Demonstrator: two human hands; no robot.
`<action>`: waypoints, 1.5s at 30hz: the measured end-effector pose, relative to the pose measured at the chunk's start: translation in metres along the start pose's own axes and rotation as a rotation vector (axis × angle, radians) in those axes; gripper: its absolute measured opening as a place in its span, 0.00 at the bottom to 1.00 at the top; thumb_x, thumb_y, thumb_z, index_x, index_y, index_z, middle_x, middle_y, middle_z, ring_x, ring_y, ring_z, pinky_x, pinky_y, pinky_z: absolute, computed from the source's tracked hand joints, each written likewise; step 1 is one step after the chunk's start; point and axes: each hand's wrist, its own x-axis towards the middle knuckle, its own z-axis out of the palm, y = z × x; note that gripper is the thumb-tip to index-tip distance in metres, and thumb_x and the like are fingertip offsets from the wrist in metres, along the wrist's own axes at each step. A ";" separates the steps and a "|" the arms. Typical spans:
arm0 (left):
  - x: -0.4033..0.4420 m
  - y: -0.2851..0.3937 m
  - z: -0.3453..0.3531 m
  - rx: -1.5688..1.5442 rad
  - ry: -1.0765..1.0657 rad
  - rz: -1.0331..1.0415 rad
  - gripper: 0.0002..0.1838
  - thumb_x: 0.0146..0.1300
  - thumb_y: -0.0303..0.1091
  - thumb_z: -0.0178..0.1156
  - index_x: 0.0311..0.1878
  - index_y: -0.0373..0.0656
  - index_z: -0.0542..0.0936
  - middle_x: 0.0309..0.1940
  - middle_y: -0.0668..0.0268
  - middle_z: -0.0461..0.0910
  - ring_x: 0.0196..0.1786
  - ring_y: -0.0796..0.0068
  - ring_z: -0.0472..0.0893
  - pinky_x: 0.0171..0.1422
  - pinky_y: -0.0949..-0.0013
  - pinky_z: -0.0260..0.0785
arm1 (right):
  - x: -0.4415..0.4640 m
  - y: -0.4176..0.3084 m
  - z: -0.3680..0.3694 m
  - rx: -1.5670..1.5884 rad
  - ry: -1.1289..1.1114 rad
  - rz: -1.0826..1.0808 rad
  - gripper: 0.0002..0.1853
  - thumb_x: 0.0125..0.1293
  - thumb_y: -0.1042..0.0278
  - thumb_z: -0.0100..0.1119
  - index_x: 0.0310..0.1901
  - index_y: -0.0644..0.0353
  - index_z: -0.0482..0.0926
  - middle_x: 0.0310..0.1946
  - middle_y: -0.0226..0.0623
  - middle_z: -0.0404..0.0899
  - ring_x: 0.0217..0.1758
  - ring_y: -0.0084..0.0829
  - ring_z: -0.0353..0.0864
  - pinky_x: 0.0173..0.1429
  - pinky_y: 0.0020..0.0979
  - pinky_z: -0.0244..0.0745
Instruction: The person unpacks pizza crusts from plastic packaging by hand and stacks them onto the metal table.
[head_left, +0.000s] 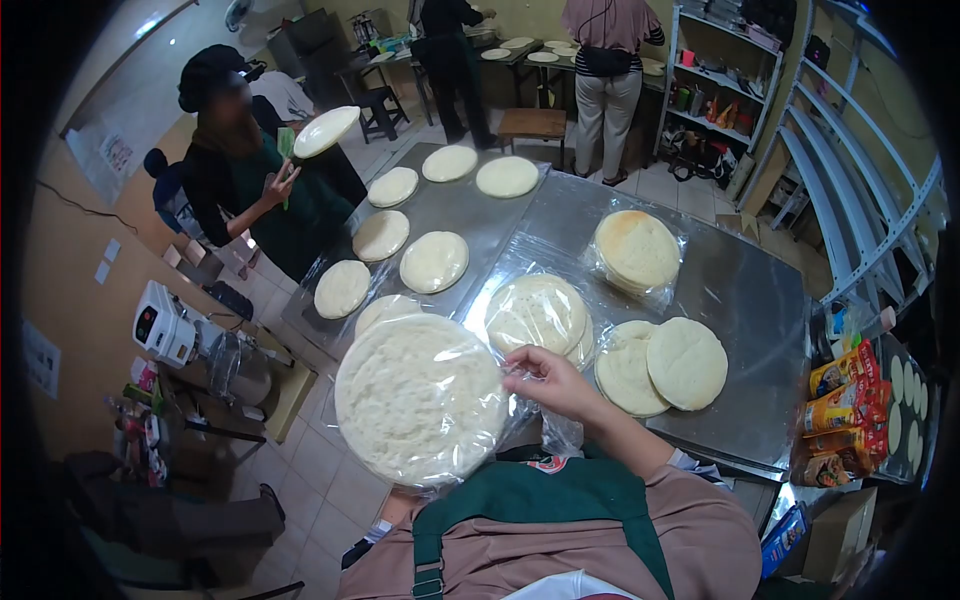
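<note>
A large round flat dough base [420,400] in clear plastic is held up close to the camera, over the near left edge of the metal table [730,270]. My right hand [545,380] is at the right edge of its plastic, fingers closed on it. My left hand is hidden beneath the base; only a bit of wrist shows below it. Behind my right hand lie wrapped bases [537,315]. Two bare bases [687,364] overlap to the right, and a wrapped stack [637,250] sits farther back.
Several loose bases [434,262] lie on the table's far left part. Across it a co-worker [270,190] holds a base [327,132] and a green tool. A mixer [200,340] stands left; orange packets [840,405] and a rack [850,180] are right.
</note>
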 end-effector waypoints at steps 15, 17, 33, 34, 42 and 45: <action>0.008 0.002 0.029 0.165 -0.042 0.048 0.36 0.55 0.56 0.42 0.59 0.38 0.55 0.55 0.54 0.61 0.56 0.57 0.65 0.60 0.58 0.56 | -0.013 -0.029 -0.031 -0.567 0.579 -0.342 0.06 0.55 0.72 0.52 0.34 0.63 0.74 0.21 0.36 0.74 0.21 0.27 0.72 0.28 0.25 0.68; 0.008 0.001 0.029 0.320 0.022 0.008 0.33 0.55 0.51 0.44 0.59 0.36 0.55 0.55 0.53 0.62 0.55 0.56 0.65 0.59 0.58 0.56 | -0.015 -0.025 -0.039 -0.535 0.597 -0.380 0.06 0.52 0.72 0.56 0.32 0.61 0.75 0.23 0.36 0.74 0.21 0.30 0.73 0.28 0.26 0.68; 0.007 0.002 0.049 0.103 -0.062 0.134 0.29 0.54 0.41 0.44 0.57 0.34 0.56 0.53 0.52 0.63 0.55 0.57 0.65 0.60 0.59 0.56 | -0.035 -0.034 -0.042 0.012 0.455 -0.360 0.03 0.54 0.80 0.53 0.31 0.64 0.72 0.31 0.32 0.75 0.35 0.19 0.72 0.41 0.20 0.66; 0.007 0.002 0.049 0.092 -0.076 0.129 0.29 0.54 0.41 0.44 0.57 0.34 0.56 0.54 0.52 0.63 0.55 0.57 0.65 0.60 0.59 0.56 | -0.038 -0.039 -0.045 0.122 0.451 -0.323 0.03 0.54 0.80 0.53 0.31 0.63 0.72 0.31 0.33 0.75 0.35 0.19 0.71 0.42 0.20 0.65; 0.004 0.003 0.055 0.091 -0.127 0.114 0.29 0.54 0.40 0.44 0.57 0.33 0.56 0.54 0.51 0.62 0.55 0.58 0.65 0.60 0.60 0.56 | -0.032 -0.045 -0.051 0.194 0.500 -0.297 0.04 0.55 0.76 0.54 0.32 0.61 0.71 0.31 0.31 0.74 0.33 0.17 0.70 0.40 0.17 0.63; 0.003 0.004 0.053 0.102 -0.119 0.118 0.29 0.55 0.40 0.44 0.57 0.33 0.56 0.53 0.51 0.63 0.55 0.58 0.66 0.60 0.60 0.56 | -0.031 -0.046 -0.054 0.157 0.528 -0.230 0.04 0.54 0.75 0.55 0.32 0.61 0.71 0.31 0.29 0.73 0.33 0.15 0.69 0.38 0.16 0.62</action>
